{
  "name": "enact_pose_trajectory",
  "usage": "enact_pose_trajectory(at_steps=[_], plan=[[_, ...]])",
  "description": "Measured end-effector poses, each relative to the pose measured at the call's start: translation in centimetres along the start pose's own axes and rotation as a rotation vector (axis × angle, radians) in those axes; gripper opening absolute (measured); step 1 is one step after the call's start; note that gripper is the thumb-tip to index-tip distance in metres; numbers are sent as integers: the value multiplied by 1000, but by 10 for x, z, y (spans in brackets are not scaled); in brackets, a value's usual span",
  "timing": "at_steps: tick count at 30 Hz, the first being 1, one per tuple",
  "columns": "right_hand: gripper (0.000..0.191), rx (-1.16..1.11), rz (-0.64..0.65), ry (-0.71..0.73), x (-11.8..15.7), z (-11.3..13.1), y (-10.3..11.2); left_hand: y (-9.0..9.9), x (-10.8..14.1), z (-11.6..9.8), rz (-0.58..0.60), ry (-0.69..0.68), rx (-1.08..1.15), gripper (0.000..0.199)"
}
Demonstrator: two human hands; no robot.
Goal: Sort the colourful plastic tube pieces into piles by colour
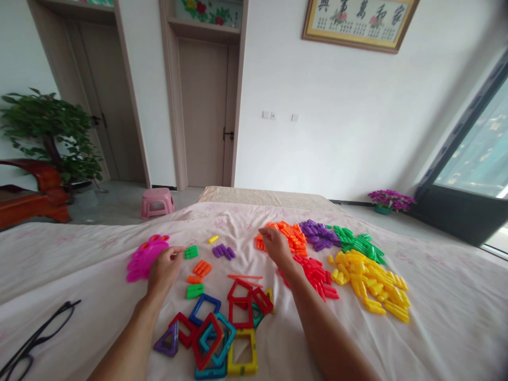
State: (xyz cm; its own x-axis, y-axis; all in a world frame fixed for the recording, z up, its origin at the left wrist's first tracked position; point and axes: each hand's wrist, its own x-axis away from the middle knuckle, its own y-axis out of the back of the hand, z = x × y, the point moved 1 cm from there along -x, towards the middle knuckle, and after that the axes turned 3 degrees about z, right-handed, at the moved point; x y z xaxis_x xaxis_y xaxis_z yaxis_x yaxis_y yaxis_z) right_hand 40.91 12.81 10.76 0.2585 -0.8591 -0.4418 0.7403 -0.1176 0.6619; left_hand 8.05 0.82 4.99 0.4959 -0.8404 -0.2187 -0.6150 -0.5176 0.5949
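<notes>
Just right of a magenta paw-shaped plastic piece (146, 260), my left hand (163, 269) is closed, its fingers bent together and one fingertip reaching toward a small green group of plastic pieces (191, 252). Whether it holds anything is hidden. My right hand (277, 247) is over the left side of a pile of orange plastic pieces (294, 237), fingers curled in a pinch. What they hold, if anything, I cannot make out. Between the hands lie a yellow piece (213, 239), a purple group (224, 251), an orange group (202, 268) and another green group (195, 290).
Piles of purple (319, 234), green (359, 243), red (315, 275) and yellow pieces (369, 280) spread to the right. Magnetic frame tiles (242, 369) overlap at the front. Black glasses (37, 338) lie at left on the pale cloth (99, 254). A pink stool (157, 202) stands beyond.
</notes>
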Motion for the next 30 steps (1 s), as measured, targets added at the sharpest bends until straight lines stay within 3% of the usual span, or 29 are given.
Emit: enact_pose_trajectory(at_steps=[4,8,15,17,24,30], plan=[[31,-4,201,145,18,34,-22,0,2,-4,128,26,76,32],[29,25,361,219,35,52,-37,-6,5,-11,312,15,197,32],[39,36,454,311,50,61,-49,-14,15,-28,597,4,436,59],[42,50,480,382,52,64,-53,-13,17,-33,605,14,508,62],[45,138,586,584,59,71,-69,-9,18,-37,417,28,540,64],[39,188,524,559,57,72,-72,-13,15,-33,398,40,548,62]])
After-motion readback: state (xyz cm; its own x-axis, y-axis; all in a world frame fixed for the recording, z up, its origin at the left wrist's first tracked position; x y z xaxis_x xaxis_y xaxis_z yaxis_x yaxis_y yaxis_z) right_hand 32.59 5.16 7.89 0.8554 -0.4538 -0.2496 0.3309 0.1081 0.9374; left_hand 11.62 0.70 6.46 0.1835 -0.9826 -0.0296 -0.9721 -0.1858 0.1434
